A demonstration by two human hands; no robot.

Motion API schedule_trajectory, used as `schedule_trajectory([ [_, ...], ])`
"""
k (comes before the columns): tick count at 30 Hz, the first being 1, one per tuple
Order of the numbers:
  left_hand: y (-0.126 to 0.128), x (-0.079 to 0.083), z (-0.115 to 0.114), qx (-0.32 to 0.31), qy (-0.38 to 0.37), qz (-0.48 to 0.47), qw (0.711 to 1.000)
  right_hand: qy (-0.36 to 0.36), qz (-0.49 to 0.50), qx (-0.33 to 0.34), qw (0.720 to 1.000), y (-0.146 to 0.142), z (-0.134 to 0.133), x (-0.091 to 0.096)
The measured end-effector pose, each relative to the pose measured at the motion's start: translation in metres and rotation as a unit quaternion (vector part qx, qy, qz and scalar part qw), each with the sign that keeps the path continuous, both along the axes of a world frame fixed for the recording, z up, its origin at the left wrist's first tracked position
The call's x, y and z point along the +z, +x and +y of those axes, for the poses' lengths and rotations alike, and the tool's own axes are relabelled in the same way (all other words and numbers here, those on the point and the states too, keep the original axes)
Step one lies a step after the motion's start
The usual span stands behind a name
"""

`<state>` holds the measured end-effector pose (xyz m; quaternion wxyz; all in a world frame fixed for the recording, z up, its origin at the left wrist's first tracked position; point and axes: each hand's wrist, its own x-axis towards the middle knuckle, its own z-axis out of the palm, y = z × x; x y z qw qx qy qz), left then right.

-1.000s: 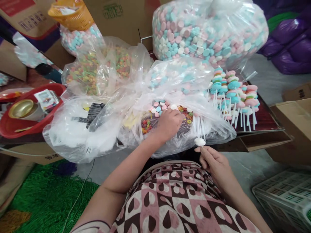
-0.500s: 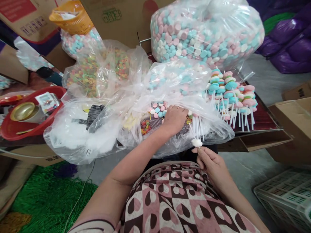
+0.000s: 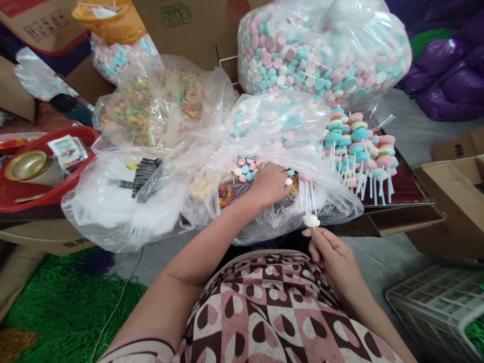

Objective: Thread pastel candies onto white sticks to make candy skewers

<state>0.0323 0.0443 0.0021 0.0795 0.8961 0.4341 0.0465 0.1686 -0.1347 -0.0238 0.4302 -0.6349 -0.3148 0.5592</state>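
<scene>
1. Well left of our hands, a red basin (image 3: 34, 199) holds a gold tape roll (image 3: 24, 165).
2. Our left hand (image 3: 270, 184) lies curled among loose pastel candies (image 3: 245, 169) inside the open clear bag (image 3: 340, 204); we cannot tell whether its fingers grip one.
3. Our right hand (image 3: 333, 254), nearer our body, pinches a white-tipped skewer (image 3: 311, 221) upright, just right of the left hand.
4. Finished lollipops (image 3: 359, 146) lie beyond.
</scene>
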Motion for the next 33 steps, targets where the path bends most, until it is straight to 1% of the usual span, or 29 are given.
schedule_trajectory([
  [2,-0.012,0.003,-0.007,-0.017,-0.007,0.007,1.000,-0.001,0.000,-0.005,1.000,0.001,0.000,0.000],
  [5,-0.026,0.003,-0.015,-0.041,-0.015,0.004,0.999,-0.004,0.002,-0.013,1.000,0.001,0.001,0.000],
  [8,-0.031,-0.001,-0.017,-0.050,-0.016,0.006,0.999,-0.001,0.001,-0.010,1.000,0.001,0.003,-0.002],
  [11,-0.032,-0.003,-0.015,-0.033,-0.026,0.001,0.999,0.003,-0.003,-0.005,1.000,0.001,0.003,-0.003],
  [13,-0.033,-0.003,-0.015,-0.008,-0.042,-0.031,0.999,0.003,-0.006,-0.003,1.000,0.002,0.003,-0.003],
  [14,-0.034,-0.003,-0.015,0.008,-0.054,-0.063,0.997,0.003,-0.009,-0.002,1.000,0.002,0.004,-0.002],
  [16,-0.036,-0.003,-0.015,0.044,-0.100,-0.162,0.981,0.003,-0.024,0.004,1.000,0.001,0.006,0.002],
  [17,-0.037,-0.003,-0.016,0.063,-0.140,-0.226,0.962,0.005,-0.035,0.012,0.999,0.000,0.008,0.005],
  [18,-0.038,-0.003,-0.016,0.084,-0.190,-0.293,0.933,0.007,-0.047,0.020,0.999,-0.001,0.011,0.009],
  [19,-0.039,-0.004,-0.017,0.104,-0.245,-0.359,0.895,0.011,-0.059,0.029,0.998,-0.003,0.014,0.013],
  [21,-0.040,-0.006,-0.019,0.134,-0.346,-0.470,0.801,0.018,-0.077,0.045,0.996,-0.006,0.021,0.020],
  [22,-0.041,-0.007,-0.019,0.145,-0.381,-0.510,0.757,0.020,-0.082,0.050,0.995,-0.008,0.024,0.023],
  [23,-0.042,-0.007,-0.020,0.153,-0.404,-0.539,0.723,0.021,-0.085,0.054,0.995,-0.010,0.027,0.024],
  [24,-0.043,-0.008,-0.020,0.157,-0.418,-0.560,0.698,0.021,-0.088,0.057,0.994,-0.011,0.030,0.025],
  [25,-0.045,-0.008,-0.021,0.160,-0.424,-0.575,0.681,0.019,-0.089,0.061,0.994,-0.012,0.032,0.025],
  [26,-0.046,-0.008,-0.021,0.160,-0.427,-0.585,0.671,0.017,-0.089,0.065,0.994,-0.013,0.033,0.024],
  [33,-0.052,-0.006,-0.025,0.143,-0.447,-0.612,0.637,0.022,-0.084,0.077,0.993,-0.016,0.034,0.020],
])
